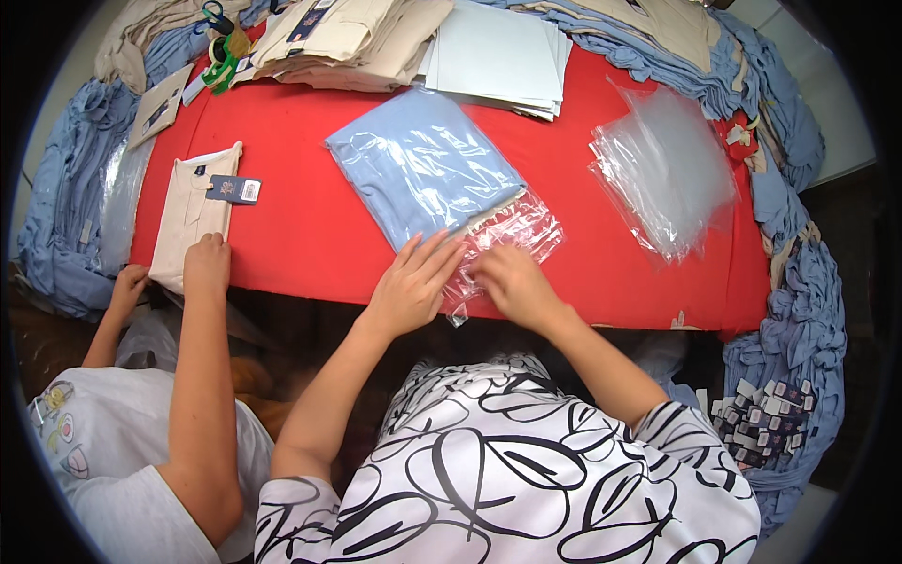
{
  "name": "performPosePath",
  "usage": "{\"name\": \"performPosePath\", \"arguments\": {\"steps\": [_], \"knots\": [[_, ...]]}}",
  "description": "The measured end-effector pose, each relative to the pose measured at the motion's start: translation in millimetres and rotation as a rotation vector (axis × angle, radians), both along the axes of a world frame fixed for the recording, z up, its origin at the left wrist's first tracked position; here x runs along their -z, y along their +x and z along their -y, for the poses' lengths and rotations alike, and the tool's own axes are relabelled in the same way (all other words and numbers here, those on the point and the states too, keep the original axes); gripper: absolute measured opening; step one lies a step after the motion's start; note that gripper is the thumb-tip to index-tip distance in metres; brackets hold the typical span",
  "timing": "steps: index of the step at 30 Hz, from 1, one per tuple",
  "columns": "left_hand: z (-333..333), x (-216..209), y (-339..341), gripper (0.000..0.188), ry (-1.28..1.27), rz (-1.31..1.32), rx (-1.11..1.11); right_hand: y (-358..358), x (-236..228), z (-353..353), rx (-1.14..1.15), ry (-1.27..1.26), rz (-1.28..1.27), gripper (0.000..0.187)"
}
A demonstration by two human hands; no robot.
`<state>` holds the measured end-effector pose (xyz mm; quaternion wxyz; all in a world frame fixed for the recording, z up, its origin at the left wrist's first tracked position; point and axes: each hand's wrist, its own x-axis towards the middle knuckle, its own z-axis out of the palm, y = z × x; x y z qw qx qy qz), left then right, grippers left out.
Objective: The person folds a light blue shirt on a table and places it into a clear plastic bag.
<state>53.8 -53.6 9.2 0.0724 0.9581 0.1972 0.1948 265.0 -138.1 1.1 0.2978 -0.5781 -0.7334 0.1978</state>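
Note:
A folded light-blue garment (413, 155) lies inside a clear plastic bag (526, 226) at the middle of the table. The bag's loose end sticks out beyond the garment, toward me and to the right. My left hand (411, 287) rests on the near edge of the bag, fingers stretched out. At the bag's loose end, my right hand (517, 287) has its fingers curled together on the plastic. Its fingertips are slightly blurred and partly hidden.
A co-worker's hands hold a folded cream garment (193, 211) with a dark tag at left. Clear bags (662, 169) lie at right. Cream garments (348, 42) and white sheets (498, 56) are stacked at the back. Blue garments (789, 320) hang around the red table (282, 188).

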Motion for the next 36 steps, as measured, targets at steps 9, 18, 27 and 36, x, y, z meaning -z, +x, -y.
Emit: {"name": "performPosePath", "arguments": {"steps": [9,18,27,36], "knots": [[-8,12,1,0.054,-0.068,-0.07,0.189,-26,-8,40,-0.021,0.228,0.129,0.018],[-13,15,2,0.048,-0.163,-0.108,0.142,-23,-8,49,0.093,0.461,0.175,0.016],[-6,-4,0,0.057,-0.315,-0.155,0.226,2,-12,73,0.308,0.245,0.197,0.04],[-15,-45,46,0.036,-0.187,0.103,0.178,16,0,50,0.382,0.32,0.191,0.039]]}}
